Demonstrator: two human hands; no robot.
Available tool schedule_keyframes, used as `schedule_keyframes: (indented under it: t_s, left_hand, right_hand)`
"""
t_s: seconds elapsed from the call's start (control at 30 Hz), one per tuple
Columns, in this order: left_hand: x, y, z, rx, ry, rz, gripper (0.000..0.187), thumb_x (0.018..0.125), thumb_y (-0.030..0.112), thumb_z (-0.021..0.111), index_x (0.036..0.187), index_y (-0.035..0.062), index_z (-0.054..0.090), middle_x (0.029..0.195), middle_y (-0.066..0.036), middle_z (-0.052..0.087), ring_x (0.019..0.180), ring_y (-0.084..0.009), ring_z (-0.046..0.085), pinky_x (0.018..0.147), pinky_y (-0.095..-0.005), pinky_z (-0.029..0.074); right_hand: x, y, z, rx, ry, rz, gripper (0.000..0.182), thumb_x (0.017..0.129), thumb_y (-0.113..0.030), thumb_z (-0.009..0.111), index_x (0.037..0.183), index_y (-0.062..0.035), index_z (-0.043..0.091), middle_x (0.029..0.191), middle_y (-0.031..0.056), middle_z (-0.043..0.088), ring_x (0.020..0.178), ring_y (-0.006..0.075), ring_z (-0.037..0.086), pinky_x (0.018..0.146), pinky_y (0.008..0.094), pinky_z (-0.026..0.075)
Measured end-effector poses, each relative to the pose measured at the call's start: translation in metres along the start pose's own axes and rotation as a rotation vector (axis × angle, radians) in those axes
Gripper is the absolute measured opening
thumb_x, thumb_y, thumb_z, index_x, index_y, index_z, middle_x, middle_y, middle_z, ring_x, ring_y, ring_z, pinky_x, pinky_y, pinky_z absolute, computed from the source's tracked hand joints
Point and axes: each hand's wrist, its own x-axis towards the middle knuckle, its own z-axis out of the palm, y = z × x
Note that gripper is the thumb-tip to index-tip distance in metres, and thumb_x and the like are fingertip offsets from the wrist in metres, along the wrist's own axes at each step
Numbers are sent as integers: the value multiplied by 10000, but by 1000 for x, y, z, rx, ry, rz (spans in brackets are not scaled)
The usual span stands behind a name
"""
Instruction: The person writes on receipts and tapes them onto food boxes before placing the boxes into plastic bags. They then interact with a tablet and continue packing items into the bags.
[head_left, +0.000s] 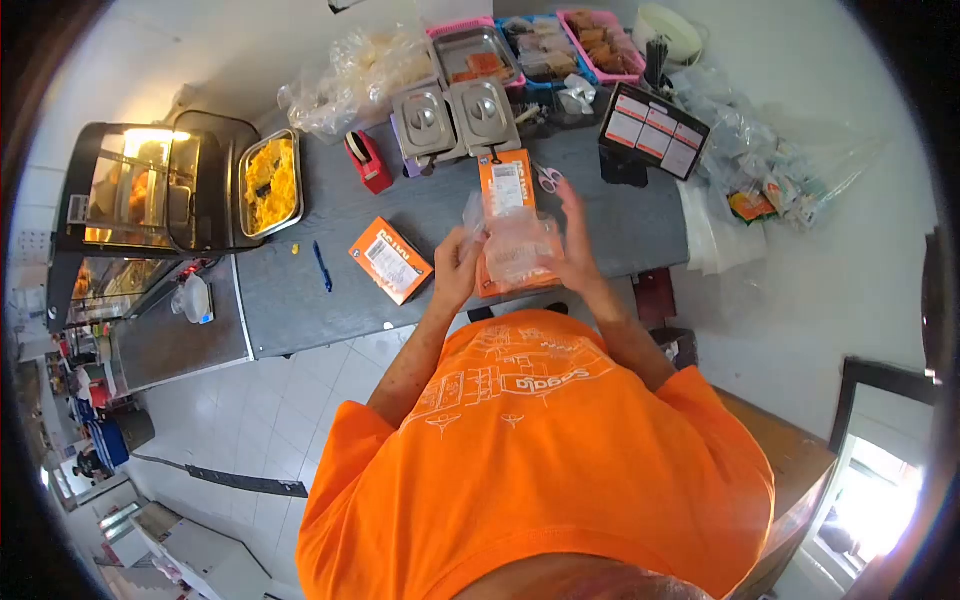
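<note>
My left hand is closed on the edge of a clear plastic container at the front of the counter. Its see-through plastic stands up beside my fingers. At the container's other side is my right hand, fingers spread and pointing away from me, thumb at the plastic edge. Under the container lies a long orange box with a white label. A second orange box lies at an angle left of my left hand. Scissors with pale handles rest just past my right fingertips.
Two lidded steel pans and a red tape dispenser stand behind. Left are a blue pen, a tray of yellow food and a lit display case. A tablet and plastic bags are right.
</note>
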Motion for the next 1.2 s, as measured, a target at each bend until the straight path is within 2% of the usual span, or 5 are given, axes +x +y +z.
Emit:
schedule_keyframes:
  t_s: [0.1, 0.2, 0.7, 1.03, 1.2]
  left_hand:
    - [-8, 23, 1, 26, 172, 309, 149, 908, 102, 584, 959, -11, 666, 902, -87, 521, 871, -200, 511, 726, -306, 410]
    - [-18, 37, -4, 167, 156, 255, 171, 918, 106, 561, 974, -13, 672, 938, -101, 490, 918, -229, 478, 769, -320, 393]
    - [-32, 41, -4, 181, 117, 212, 219, 954, 160, 521, 992, 19, 684, 880, -111, 528, 877, -246, 488, 770, -344, 394]
    - [-33, 28, -8, 243, 99, 123, 334, 1002, 248, 456, 1016, 16, 695, 887, -107, 551, 894, -232, 506, 810, -336, 390]
    - [-33, 32, -8, 234, 110, 86, 242, 958, 190, 523, 1011, 16, 683, 826, -112, 499, 845, -250, 469, 754, -346, 382]
  right_hand:
    - [4, -46, -6, -77, 267, -149, 478, 783, -193, 697, 1211, -49, 539, 1246, 219, 519, 1150, 347, 514, 957, 417, 427]
    - [7, -55, 20, -260, -376, 72, 272, 792, -114, 645, 1059, -62, 646, 1032, 137, 653, 1018, 297, 612, 921, 392, 466]
    - [10, 98, 77, -360, -708, 192, 387, 837, -126, 588, 1220, -72, 568, 1064, 208, 650, 1007, 345, 631, 868, 440, 494]
    - [5, 70, 62, -436, -553, 229, 362, 878, -210, 563, 1203, -52, 571, 988, 203, 662, 904, 370, 650, 766, 453, 509]
    - [33, -16, 31, -688, -964, 180, 573, 773, -277, 654, 1316, -138, 541, 1241, 126, 591, 1216, 316, 497, 1002, 409, 419]
